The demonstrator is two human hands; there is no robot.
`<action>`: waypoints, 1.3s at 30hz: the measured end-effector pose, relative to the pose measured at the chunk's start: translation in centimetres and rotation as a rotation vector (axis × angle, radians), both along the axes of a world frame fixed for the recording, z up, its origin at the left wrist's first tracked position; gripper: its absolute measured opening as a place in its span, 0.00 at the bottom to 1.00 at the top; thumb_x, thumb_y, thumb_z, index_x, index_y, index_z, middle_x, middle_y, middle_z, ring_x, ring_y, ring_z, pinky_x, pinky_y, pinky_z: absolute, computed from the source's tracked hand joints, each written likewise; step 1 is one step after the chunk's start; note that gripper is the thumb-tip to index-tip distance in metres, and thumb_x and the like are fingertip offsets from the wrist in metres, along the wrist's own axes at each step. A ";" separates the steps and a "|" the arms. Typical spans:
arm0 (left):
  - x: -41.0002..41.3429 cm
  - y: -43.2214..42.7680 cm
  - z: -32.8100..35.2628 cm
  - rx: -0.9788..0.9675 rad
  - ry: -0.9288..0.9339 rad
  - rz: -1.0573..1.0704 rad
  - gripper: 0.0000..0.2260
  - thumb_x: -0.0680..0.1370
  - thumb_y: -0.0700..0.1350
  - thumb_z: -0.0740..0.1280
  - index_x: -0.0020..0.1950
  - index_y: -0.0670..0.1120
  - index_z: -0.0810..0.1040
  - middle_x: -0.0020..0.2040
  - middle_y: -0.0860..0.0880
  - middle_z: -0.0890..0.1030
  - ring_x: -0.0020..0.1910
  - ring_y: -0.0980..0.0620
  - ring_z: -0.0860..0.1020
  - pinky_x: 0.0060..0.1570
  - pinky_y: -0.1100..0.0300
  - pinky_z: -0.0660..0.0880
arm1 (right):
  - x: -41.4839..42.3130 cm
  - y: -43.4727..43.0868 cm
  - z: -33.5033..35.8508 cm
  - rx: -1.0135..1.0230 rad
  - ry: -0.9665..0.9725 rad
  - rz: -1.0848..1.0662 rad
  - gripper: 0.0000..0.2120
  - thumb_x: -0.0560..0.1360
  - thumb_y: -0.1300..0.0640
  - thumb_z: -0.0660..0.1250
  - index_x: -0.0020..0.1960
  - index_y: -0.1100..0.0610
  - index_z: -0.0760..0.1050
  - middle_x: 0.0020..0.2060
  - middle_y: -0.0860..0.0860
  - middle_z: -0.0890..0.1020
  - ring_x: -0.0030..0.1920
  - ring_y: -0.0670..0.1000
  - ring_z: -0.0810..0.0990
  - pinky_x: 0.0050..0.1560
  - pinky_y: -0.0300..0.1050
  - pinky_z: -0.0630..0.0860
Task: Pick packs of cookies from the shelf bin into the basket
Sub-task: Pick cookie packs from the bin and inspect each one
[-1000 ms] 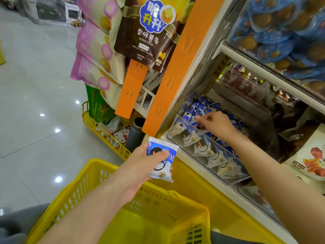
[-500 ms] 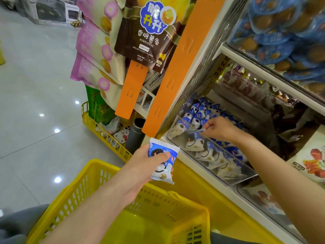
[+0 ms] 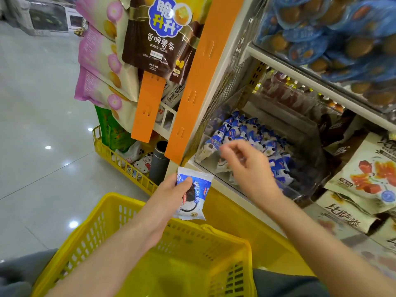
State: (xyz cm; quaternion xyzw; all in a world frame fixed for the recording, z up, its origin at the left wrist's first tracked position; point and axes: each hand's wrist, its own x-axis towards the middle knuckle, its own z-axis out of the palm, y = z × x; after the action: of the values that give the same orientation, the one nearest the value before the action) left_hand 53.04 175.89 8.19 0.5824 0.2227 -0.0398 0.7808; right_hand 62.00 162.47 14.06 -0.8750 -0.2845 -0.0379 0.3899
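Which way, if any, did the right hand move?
Yes: the right hand drew back out of the clear bin, across its front wall, toward the yellow basket.

Arms: 2 in view, the left forearm [image 3: 120, 247] and the right forearm [image 3: 317, 239], both bare from the wrist to the frame edge.
Left grip [image 3: 171, 196]: a bare hand, sharp in the picture, with knuckles and thumb showing.
Right grip [image 3: 248, 168]: a bare hand, smeared by blur, its fingers hard to tell apart.
Clothing, lower left: a fold of soft grey fabric [image 3: 19, 273] in the corner.
Clothing, lower middle: darker grey-blue fabric [image 3: 285, 284]; which garment it is cannot be told.
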 end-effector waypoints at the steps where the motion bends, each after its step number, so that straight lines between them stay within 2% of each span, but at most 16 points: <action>1: -0.1 -0.1 -0.1 0.006 -0.014 0.000 0.10 0.80 0.47 0.59 0.59 0.46 0.73 0.50 0.44 0.82 0.45 0.49 0.81 0.48 0.55 0.76 | -1.2 0.1 -0.6 -0.021 0.043 0.035 0.03 0.77 0.51 0.61 0.46 0.46 0.74 0.34 0.42 0.76 0.33 0.34 0.73 0.33 0.27 0.69; 5: -0.5 -0.6 -0.4 0.015 -0.056 -0.010 0.07 0.80 0.45 0.60 0.54 0.48 0.76 0.46 0.46 0.84 0.44 0.50 0.83 0.44 0.57 0.78 | -3.2 0.3 -3.0 -0.029 0.256 0.035 0.03 0.74 0.54 0.67 0.48 0.50 0.77 0.37 0.43 0.79 0.34 0.37 0.73 0.36 0.31 0.71; 8: -0.7 -0.7 -0.8 0.060 -0.085 -0.011 0.05 0.79 0.44 0.62 0.48 0.48 0.78 0.41 0.47 0.85 0.39 0.52 0.83 0.36 0.61 0.78 | -3.3 0.1 -4.0 0.105 0.511 0.000 0.03 0.73 0.59 0.69 0.46 0.56 0.79 0.40 0.58 0.82 0.38 0.47 0.76 0.40 0.42 0.75; 10: -0.7 -0.7 -1.1 0.167 -0.133 -0.015 0.06 0.78 0.45 0.62 0.44 0.47 0.77 0.38 0.47 0.83 0.37 0.54 0.82 0.37 0.62 0.76 | -3.6 -0.1 -4.7 0.190 0.601 0.040 0.02 0.72 0.60 0.70 0.41 0.55 0.79 0.36 0.53 0.82 0.36 0.45 0.76 0.37 0.37 0.75; 13: -0.7 -0.8 -1.5 0.319 -0.209 -0.001 0.10 0.78 0.43 0.63 0.36 0.45 0.71 0.24 0.55 0.76 0.25 0.64 0.74 0.26 0.73 0.66 | -4.0 -0.3 -5.7 0.195 0.485 0.086 0.06 0.70 0.60 0.72 0.37 0.50 0.79 0.32 0.46 0.81 0.32 0.40 0.77 0.36 0.34 0.74; 17: -0.4 -0.8 -1.9 0.249 -0.220 0.020 0.10 0.78 0.42 0.63 0.36 0.45 0.71 0.25 0.55 0.74 0.26 0.62 0.74 0.25 0.72 0.68 | -3.8 -0.4 -6.1 0.057 0.051 0.087 0.05 0.69 0.57 0.73 0.38 0.48 0.80 0.32 0.39 0.77 0.37 0.40 0.77 0.37 0.32 0.72; 20: -0.5 -0.9 -1.7 0.184 -0.221 0.022 0.09 0.77 0.43 0.63 0.37 0.44 0.74 0.27 0.54 0.76 0.27 0.62 0.75 0.26 0.71 0.69 | -3.7 -0.7 -6.0 0.039 -0.104 0.119 0.02 0.69 0.56 0.73 0.41 0.51 0.81 0.33 0.37 0.75 0.37 0.41 0.76 0.37 0.33 0.72; 24: -0.6 -0.9 -1.7 0.150 -0.160 -0.016 0.07 0.74 0.45 0.68 0.50 0.45 0.77 0.42 0.48 0.84 0.37 0.56 0.81 0.34 0.67 0.75 | -3.3 -1.0 -5.8 0.165 0.021 0.014 0.08 0.71 0.59 0.71 0.38 0.47 0.77 0.35 0.43 0.79 0.38 0.42 0.78 0.38 0.31 0.73; 26: -0.6 -0.9 -2.0 0.133 -0.128 0.007 0.11 0.72 0.42 0.71 0.53 0.46 0.76 0.45 0.48 0.84 0.39 0.56 0.83 0.36 0.65 0.79 | -2.9 -0.9 -5.5 0.294 0.200 -0.071 0.09 0.73 0.60 0.69 0.39 0.49 0.74 0.37 0.49 0.80 0.38 0.45 0.80 0.37 0.38 0.78; 28: -0.7 -0.8 -2.1 0.122 -0.132 0.084 0.10 0.71 0.41 0.71 0.52 0.47 0.77 0.44 0.48 0.84 0.40 0.55 0.83 0.37 0.65 0.79 | -2.5 -0.9 -5.2 0.397 0.408 -0.106 0.08 0.75 0.63 0.66 0.40 0.53 0.73 0.37 0.53 0.79 0.35 0.46 0.80 0.32 0.38 0.79; 30: -0.6 -0.5 -2.2 0.142 -0.147 0.176 0.07 0.72 0.43 0.71 0.49 0.49 0.79 0.42 0.51 0.85 0.40 0.57 0.82 0.36 0.66 0.79 | -2.3 -1.1 -5.1 0.311 0.542 -0.092 0.05 0.75 0.65 0.65 0.46 0.57 0.71 0.35 0.51 0.77 0.32 0.43 0.79 0.35 0.39 0.79; 32: -0.5 0.0 -2.3 0.153 -0.163 0.253 0.05 0.73 0.45 0.69 0.48 0.50 0.80 0.41 0.53 0.85 0.40 0.57 0.83 0.35 0.67 0.78 | -2.4 -1.3 -5.4 0.082 0.620 -0.023 0.11 0.73 0.64 0.67 0.53 0.57 0.69 0.37 0.49 0.78 0.38 0.47 0.80 0.46 0.47 0.78; 33: -0.5 0.2 -2.3 0.162 -0.176 0.274 0.04 0.73 0.45 0.69 0.47 0.51 0.80 0.41 0.53 0.85 0.41 0.57 0.83 0.34 0.67 0.78 | -2.7 -1.4 -5.6 -0.021 0.634 0.022 0.13 0.72 0.62 0.69 0.54 0.55 0.69 0.42 0.50 0.79 0.43 0.49 0.80 0.50 0.49 0.77; 35: -0.6 0.4 -2.2 0.236 -0.205 0.285 0.03 0.74 0.43 0.68 0.45 0.51 0.80 0.39 0.52 0.85 0.40 0.58 0.83 0.34 0.66 0.78 | -3.2 -1.3 -6.2 -0.116 0.590 0.080 0.21 0.70 0.58 0.72 0.58 0.52 0.67 0.54 0.47 0.77 0.52 0.47 0.78 0.54 0.44 0.76; 37: -0.7 0.5 -2.3 0.369 -0.244 0.244 0.05 0.74 0.41 0.69 0.45 0.50 0.81 0.39 0.52 0.84 0.39 0.58 0.82 0.39 0.64 0.79 | -3.5 -1.0 -6.5 -0.074 0.468 0.106 0.28 0.70 0.54 0.72 0.66 0.49 0.63 0.54 0.41 0.74 0.53 0.39 0.75 0.54 0.33 0.72; 39: -0.8 0.2 -2.2 0.467 -0.277 0.172 0.07 0.73 0.39 0.69 0.44 0.51 0.81 0.39 0.53 0.84 0.38 0.60 0.81 0.39 0.66 0.77 | -3.6 -0.7 -6.4 0.037 0.401 0.135 0.21 0.72 0.52 0.69 0.63 0.47 0.67 0.51 0.40 0.76 0.51 0.37 0.76 0.51 0.31 0.73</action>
State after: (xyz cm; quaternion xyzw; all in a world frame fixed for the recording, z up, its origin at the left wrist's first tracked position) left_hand 52.28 176.10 5.97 0.7252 0.1657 0.1589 0.6491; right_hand 58.41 161.80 7.66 -0.8366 -0.2587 0.1578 0.4564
